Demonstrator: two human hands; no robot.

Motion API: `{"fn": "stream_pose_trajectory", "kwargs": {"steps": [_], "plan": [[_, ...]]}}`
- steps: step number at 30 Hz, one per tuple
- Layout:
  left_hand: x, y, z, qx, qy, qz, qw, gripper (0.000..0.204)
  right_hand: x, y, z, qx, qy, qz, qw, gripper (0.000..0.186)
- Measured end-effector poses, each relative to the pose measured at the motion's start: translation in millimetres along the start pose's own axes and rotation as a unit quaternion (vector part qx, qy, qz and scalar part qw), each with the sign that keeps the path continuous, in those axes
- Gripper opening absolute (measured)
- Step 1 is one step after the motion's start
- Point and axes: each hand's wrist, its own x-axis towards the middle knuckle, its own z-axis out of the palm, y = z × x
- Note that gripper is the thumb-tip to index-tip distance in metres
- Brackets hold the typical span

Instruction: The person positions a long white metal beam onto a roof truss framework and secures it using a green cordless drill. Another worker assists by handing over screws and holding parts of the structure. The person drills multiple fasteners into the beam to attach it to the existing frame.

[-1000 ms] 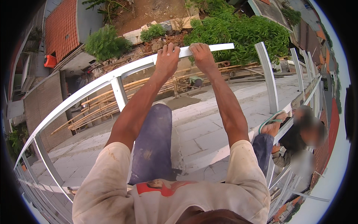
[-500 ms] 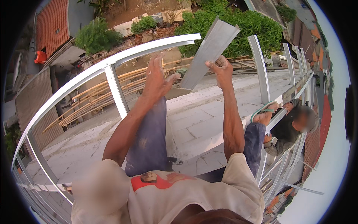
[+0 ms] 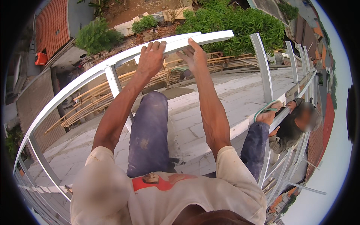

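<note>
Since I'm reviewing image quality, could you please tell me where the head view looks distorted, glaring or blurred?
Head view: the white rail bows into a fisheye arc, its upper face glaring; smudged patches cover part of the left sleeve and the co-worker's head; the left hand looks fairly sharp.

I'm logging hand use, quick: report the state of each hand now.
Left hand: closed, fingers curled over the metal bar.
Right hand: partly open, one digit on the bar; whether its grip bears any load cannot be told.
</note>
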Motion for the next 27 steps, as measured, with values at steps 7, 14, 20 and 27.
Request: {"fn": "stream_pose_trajectory", "kwargs": {"steps": [7, 14, 20, 27], "plan": [[12.9, -36.2, 22.7, 0.099, 0.061, 0.068, 0.991, 0.058, 26.0, 15.0, 0.5, -0.048, 0.078, 0.050, 0.995, 0.065], [27.5, -33.9, 38.0, 0.105, -0.005, 0.020, 0.994, 0.050, 47.1, 13.3, -1.8, -0.169, 0.076, 0.006, 0.983, 0.047], [34.9, -26.6, 43.1, 0.122, 0.030, 0.024, 0.992, 0.033, 44.1, 29.5, 6.1, -0.190, 0.122, -0.034, 0.974, 0.046], [40.3, -28.5, 51.3, 0.108, 0.002, 0.026, 0.994, 0.037, 43.7, 38.3, 11.6, -0.182, 0.140, -0.034, 0.973, 0.054]]}}
